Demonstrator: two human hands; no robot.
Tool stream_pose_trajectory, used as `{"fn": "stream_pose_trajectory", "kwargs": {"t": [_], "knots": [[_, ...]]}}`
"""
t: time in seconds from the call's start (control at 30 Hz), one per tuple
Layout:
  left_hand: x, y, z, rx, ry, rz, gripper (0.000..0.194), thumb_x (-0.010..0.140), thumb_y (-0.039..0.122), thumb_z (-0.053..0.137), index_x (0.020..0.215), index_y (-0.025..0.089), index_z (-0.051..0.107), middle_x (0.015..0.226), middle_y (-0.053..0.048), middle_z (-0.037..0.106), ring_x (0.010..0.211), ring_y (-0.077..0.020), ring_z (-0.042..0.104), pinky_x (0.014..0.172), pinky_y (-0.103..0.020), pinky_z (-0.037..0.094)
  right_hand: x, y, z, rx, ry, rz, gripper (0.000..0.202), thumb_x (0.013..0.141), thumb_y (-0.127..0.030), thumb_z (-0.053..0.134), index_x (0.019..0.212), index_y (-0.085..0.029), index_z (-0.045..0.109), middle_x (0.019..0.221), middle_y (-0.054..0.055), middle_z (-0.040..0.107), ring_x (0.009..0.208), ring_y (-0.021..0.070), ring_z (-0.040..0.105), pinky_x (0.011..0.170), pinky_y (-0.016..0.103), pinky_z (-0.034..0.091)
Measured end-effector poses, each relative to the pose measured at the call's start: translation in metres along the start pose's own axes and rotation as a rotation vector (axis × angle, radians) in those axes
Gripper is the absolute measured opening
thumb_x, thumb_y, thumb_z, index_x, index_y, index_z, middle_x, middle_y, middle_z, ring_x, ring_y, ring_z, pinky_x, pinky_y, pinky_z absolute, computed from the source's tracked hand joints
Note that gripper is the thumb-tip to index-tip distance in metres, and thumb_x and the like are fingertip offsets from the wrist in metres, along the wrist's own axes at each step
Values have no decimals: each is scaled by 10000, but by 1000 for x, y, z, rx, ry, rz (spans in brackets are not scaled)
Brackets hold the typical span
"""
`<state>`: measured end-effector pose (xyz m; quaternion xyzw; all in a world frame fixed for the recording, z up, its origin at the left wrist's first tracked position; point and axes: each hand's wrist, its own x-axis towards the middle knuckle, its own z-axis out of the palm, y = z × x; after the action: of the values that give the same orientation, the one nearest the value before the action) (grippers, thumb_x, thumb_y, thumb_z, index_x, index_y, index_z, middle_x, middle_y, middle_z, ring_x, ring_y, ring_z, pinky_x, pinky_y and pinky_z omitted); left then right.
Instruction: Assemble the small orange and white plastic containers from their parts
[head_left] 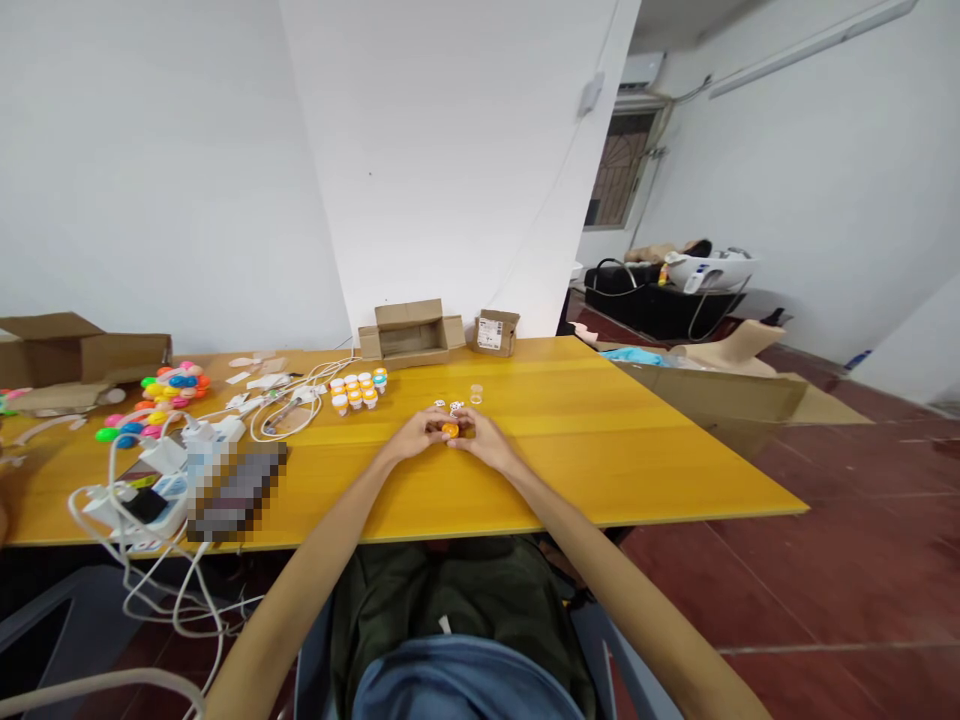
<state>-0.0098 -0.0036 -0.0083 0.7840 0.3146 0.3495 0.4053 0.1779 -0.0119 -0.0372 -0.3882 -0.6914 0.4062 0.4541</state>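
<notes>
Both of my hands meet over the wooden table (600,440), fingers closed round one small round orange piece (450,430). My left hand (416,436) grips it from the left, and my right hand (484,440) from the right. The fingers cover much of it, so its exact kind does not show. Just beyond my fingertips lie small white pieces with dark spots (439,404). A small clear plastic cup (476,394) stands behind my right hand. Farther left, several small white containers with orange parts (356,392) stand in a tight group, one with a blue part.
An open cardboard box (412,350) and a smaller box (496,333) stand along the wall. White cables (300,395), a power strip (214,445), a blurred dark object (240,490) and colourful plastic eggs (176,385) occupy the left. A large carton (697,410) sits beyond the table's right edge.
</notes>
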Motion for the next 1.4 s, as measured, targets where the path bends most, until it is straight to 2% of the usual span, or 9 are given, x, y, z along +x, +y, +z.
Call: {"fn": "stream_pose_trajectory", "kwargs": {"t": [0.37,0.6,0.7,0.8,0.9,1.0,1.13,1.3,1.4], "knots": [[-1,1,-1,71,30,-35,305,798,313,732,1077,189,735,1075,-68,708,949,-202,631,830,-312,508,-1,-6,-1,11,25,-1,403,601,-197,817,965,-228,646,960,19,752,955,224,709,931,415,548],[-2,6,-1,70,41,-56,362,797,364,746,1118,197,728,1118,-74,710,929,-197,639,795,-298,507,0,-4,-10,-71,112,-46,386,646,-258,813,1003,-221,670,1040,55,742,990,232,693,911,408,550],[-1,4,-3,89,93,-46,329,787,358,757,1075,199,736,1115,-67,707,963,-204,635,809,-300,504,0,-2,-15,-192,147,-65,297,727,-181,710,1018,-227,677,1053,52,733,958,215,688,908,404,549],[1,-1,-6,144,180,-31,260,799,262,726,1052,202,733,1087,-63,708,979,-209,633,835,-316,505,-4,-2,-14,-412,162,-86,307,779,-100,604,1050,-229,674,1114,61,710,984,206,674,942,393,527],[1,-7,-10,241,281,-31,258,818,133,635,1052,203,718,1071,-63,698,972,-205,634,864,-336,512,-7,-7,-11,-607,121,-87,324,831,-90,560,1106,-229,661,1182,82,677,1040,214,656,959,370,505],[0,-13,-11,389,336,-3,305,823,77,584,1071,210,703,1084,-66,677,1029,-221,615,937,-378,501,-6,-13,-10,-737,101,-88,349,872,-101,526,1175,-232,639,1217,96,646,1086,223,634,957,344,494],[-3,-19,-9,558,287,34,383,840,83,584,1188,229,652,1145,-75,637,1138,-245,575,1040,-421,450,2,-15,-11,-873,59,-115,425,875,-60,470,1236,-223,620,1224,108,622,1053,225,635,929,333,498],[-4,-23,-8,635,225,54,419,880,113,557,1277,242,600,1174,-81,613,1158,-247,558,1045,-407,442,14,-16,-13,-984,45,-115,519,834,-10,462,1266,-251,622,1302,113,586,1039,236,631,864,325,510],[-3,-24,-8,645,216,61,425,891,124,550,1294,254,591,1174,-76,612,1156,-248,554,1040,-406,442,20,-19,-13,-1032,16,-82,472,850,-22,464,1210,-259,656,1283,106,605,1087,244,615,875,331,506]]}}
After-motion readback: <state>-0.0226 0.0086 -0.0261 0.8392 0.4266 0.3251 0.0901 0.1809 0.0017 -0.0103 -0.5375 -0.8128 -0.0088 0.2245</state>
